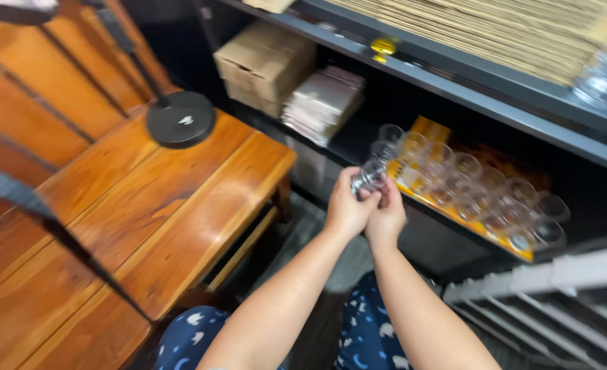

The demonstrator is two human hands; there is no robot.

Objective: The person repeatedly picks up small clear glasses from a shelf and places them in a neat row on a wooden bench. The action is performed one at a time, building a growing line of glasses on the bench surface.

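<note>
Clear glass [372, 171], perhaps in both hands' grip

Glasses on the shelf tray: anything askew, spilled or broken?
Nothing stands out. The glasses lie in even rows on the yellow tray; both hands, left and right, hold one small glass. Blur hides fine damage.

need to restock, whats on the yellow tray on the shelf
Rows of clear glass cups fill the yellow tray; both hands hold one more cup at its near end. The tray's back edge is hidden in shadow.
</note>
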